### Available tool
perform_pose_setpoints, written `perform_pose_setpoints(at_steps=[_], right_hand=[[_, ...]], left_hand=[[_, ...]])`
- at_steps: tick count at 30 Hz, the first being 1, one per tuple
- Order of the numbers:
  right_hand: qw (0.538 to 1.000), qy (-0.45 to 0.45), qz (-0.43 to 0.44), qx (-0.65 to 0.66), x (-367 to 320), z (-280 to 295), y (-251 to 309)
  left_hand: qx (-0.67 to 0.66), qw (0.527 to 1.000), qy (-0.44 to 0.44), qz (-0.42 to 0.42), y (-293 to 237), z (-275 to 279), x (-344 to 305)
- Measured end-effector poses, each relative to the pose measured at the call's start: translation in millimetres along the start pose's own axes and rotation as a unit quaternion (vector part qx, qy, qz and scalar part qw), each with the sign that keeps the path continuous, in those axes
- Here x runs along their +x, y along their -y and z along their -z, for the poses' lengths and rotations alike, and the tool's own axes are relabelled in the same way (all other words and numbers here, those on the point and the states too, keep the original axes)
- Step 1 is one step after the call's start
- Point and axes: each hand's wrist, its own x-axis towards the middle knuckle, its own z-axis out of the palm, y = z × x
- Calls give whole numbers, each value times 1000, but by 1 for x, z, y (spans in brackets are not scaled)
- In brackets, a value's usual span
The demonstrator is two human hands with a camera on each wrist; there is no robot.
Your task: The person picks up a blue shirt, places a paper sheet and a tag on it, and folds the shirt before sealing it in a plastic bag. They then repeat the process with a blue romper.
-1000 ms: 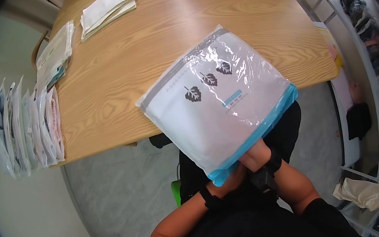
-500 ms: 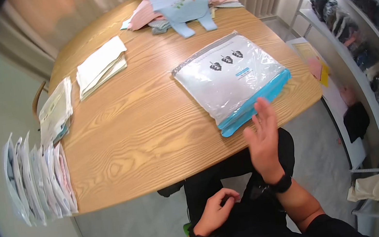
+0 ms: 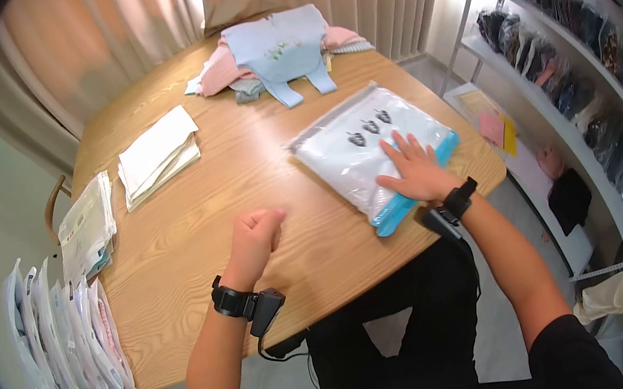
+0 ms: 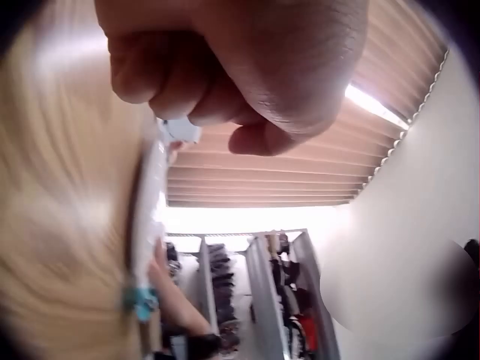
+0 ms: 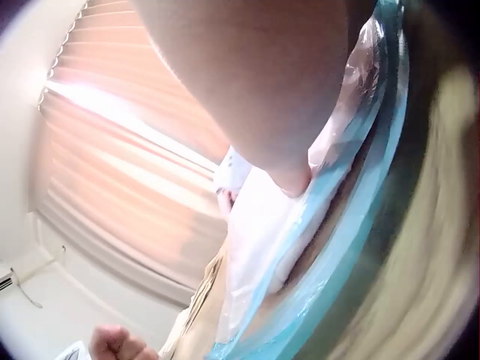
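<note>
A clear plastic bag [image 3: 339,162] with a blue edge and three printed dark leaves lies on the right of the wooden table, white folded contents showing through it. My right hand [image 3: 418,172] rests on it, fingers spread, near the blue edge. In the right wrist view the thumb [image 5: 291,182] touches the bag close to its blue edging [image 5: 330,300]. Over the table, left of the bag, is my left hand [image 3: 254,239], its fingers curled in with nothing seen in them. The left wrist view shows those curled fingers [image 4: 176,94] from below.
Flat white bags [image 3: 160,154] lie at the left, beside another stack of packed bags [image 3: 86,224]. Several upright packets [image 3: 67,336] line the left edge. Blue and pink baby clothes [image 3: 277,48] are at the back. Shelving [image 3: 553,86] with bagged garments stands right.
The bag went from being held tilted up over the table edge to lying on the table. The right hand came down onto it. The left hand rose from the lap to above the table.
</note>
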Motion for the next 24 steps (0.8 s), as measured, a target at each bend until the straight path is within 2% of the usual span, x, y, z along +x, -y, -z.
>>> perform_pose_setpoints(at_steps=[3, 5, 7, 8, 9, 10, 11, 12, 13, 15, 16, 17, 21, 23, 24], right_hand=[[997, 2, -83, 3, 11, 12, -30], [993, -7, -114, 1, 19, 19, -48], [989, -14, -145, 2, 34, 21, -66], [988, -15, -150, -7, 45, 22, -78], [988, -15, -155, -19, 56, 28, -82], [984, -53, -166, -29, 62, 45, -70], [984, -53, -165, -43, 70, 59, -55], [974, -209, -84, -18, 81, 69, -36], [935, -355, 3, 11, 92, 76, -16], [956, -266, 17, 122, 124, 83, 34], [968, -215, 18, 126, 139, 78, 59], [977, -166, 20, 131, 151, 73, 82], [978, -155, 4, 141, 216, 10, 117], [968, -175, -129, 126, 230, -10, 130], [975, -162, -109, 106, 242, -16, 120]], left_hand=[[30, 999, -12, 23, 23, 18, 8], [16, 1000, -24, 4, 53, 34, 17], [-116, 993, 17, -14, 60, 42, 19], [-121, 992, 19, -16, 57, 44, 19], [-103, 994, 37, 0, 51, 43, 17], [-87, 995, 55, 15, 49, 43, 16], [-100, 993, 54, 12, 49, 44, 17], [-138, 988, 73, 14, 50, 46, 19], [-174, 980, 92, 18, 51, 47, 21], [-240, 963, 113, 39, 53, 50, 23], [-294, 944, 135, 58, 53, 53, 23], [-293, 945, 132, 57, 52, 54, 23], [-326, 936, 125, 47, 53, 51, 26], [-330, 934, 131, 34, 58, 51, 30], [-337, 931, 138, 25, 59, 50, 32]])
